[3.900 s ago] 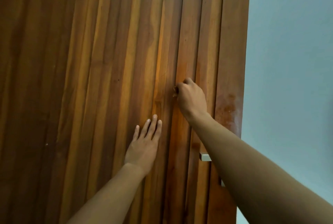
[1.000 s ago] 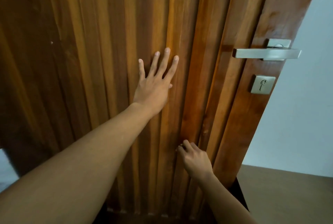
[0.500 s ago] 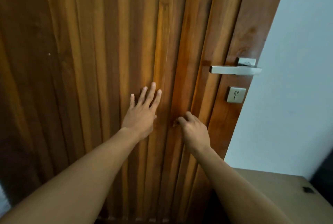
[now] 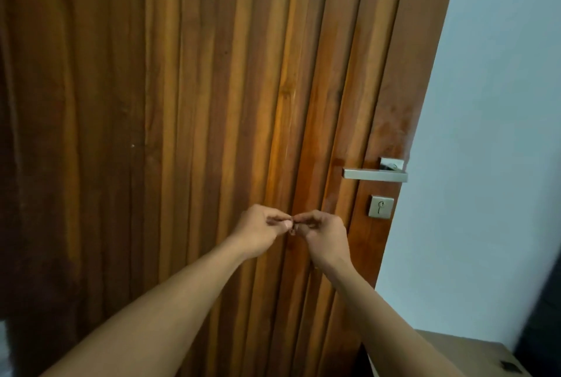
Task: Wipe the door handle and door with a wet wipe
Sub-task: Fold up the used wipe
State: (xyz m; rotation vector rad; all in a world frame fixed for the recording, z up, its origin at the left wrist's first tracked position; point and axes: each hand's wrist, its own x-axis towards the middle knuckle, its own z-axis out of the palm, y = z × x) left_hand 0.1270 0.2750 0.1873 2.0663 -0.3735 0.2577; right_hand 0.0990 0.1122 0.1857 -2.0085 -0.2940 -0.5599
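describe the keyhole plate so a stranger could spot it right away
Find the tall slatted wooden door and follow its right edge, beside the pale wall. A long silver lever handle juts out there, and the keyhole plate sits just below it. It is small, square and flat with a dark slot, unlike the long bar above.

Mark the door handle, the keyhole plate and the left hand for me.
door handle (image 4: 375,174): head view, middle of the lever.
keyhole plate (image 4: 381,207): head view, centre of the plate.
left hand (image 4: 258,231): head view, back of the hand.
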